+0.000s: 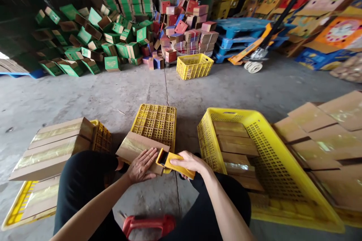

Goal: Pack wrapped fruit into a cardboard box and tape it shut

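A flat brown cardboard box (132, 147) with glossy tape on it lies over an upturned yellow crate (155, 120) in front of me. My left hand (141, 165) lies flat on the near end of the box, fingers spread. My right hand (189, 162) grips a yellow tape dispenser (169, 161), whose head touches the box edge beside my left fingers.
A yellow crate (254, 120) of taped boxes sits at right, with more boxes (325, 139) stacked beyond it. Taped boxes (53, 147) rest on yellow crates at left. A red stool (147, 224) is below me. Green and red cartons, a yellow basket (194, 66), blue pallets and a pallet jack (254, 51) stand behind.
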`<state>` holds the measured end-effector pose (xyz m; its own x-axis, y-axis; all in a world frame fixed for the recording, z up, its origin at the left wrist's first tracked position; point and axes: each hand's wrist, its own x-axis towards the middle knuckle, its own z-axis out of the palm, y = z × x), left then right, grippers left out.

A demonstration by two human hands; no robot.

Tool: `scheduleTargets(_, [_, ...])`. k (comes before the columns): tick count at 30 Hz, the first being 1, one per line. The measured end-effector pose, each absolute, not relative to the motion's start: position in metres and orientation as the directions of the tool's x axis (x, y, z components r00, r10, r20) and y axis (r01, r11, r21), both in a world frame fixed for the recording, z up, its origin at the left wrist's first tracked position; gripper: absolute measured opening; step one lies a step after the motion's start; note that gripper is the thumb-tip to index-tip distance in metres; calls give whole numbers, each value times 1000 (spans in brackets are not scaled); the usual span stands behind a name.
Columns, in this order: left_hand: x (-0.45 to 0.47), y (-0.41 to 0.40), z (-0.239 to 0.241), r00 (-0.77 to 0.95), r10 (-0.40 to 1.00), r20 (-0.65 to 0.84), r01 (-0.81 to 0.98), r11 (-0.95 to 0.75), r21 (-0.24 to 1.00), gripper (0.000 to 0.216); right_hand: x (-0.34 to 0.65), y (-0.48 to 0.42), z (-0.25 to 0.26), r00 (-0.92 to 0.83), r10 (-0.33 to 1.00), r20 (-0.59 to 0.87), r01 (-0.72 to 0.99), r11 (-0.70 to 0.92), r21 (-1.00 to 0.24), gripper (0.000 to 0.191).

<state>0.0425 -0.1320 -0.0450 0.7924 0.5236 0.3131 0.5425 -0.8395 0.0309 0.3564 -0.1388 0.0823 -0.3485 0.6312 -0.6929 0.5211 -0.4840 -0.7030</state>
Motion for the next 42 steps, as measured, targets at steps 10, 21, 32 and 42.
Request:
scheduleTargets(10, [43, -130, -53, 770, 532, 352, 551, -833, 52, 102, 385, -151, 72, -376, 633, -676, 506, -471, -723, 56])
scheduleTargets(21, [46, -138, -44, 780, 554, 291, 570, -821, 34, 102, 392, -154, 76, -393, 664, -636, 494, -431, -755, 56])
scheduleTargets(32, [77, -143, -41, 861, 428, 275, 441, -897, 16, 99, 388, -161, 78, -371, 683, -629, 467, -448, -762, 45])
scheduleTargets(42, [79, -142, -47, 860, 435, 268, 456, -890, -18, 96, 414, -174, 90, -340, 658, -672, 477, -495, -726, 42])
